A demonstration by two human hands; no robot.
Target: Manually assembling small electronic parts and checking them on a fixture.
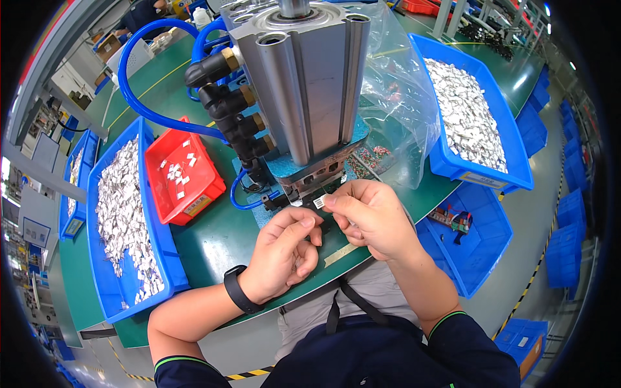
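A small white connector (pixel 319 202) with dark slots is pinched between the thumb and forefinger of my right hand (pixel 378 220). It sits just in front of the lower tooling (pixel 315 181) of a metal press (pixel 301 84); I cannot tell whether it touches. To its left, my left hand (pixel 281 252) is held with curled fingers, the thumb against the forefinger. Whatever those fingers may hold is hidden. A black band (pixel 239 291) is around my left wrist.
Blue trays of white parts stand left (pixel 171 258) and right (pixel 517 171). A red tray (pixel 213 187) holds several white pieces. Blue hoses (pixel 129 77) loop left of the press. Clear plastic (pixel 404 97) lies behind it. Below the table edge is a blue bin (pixel 482 258).
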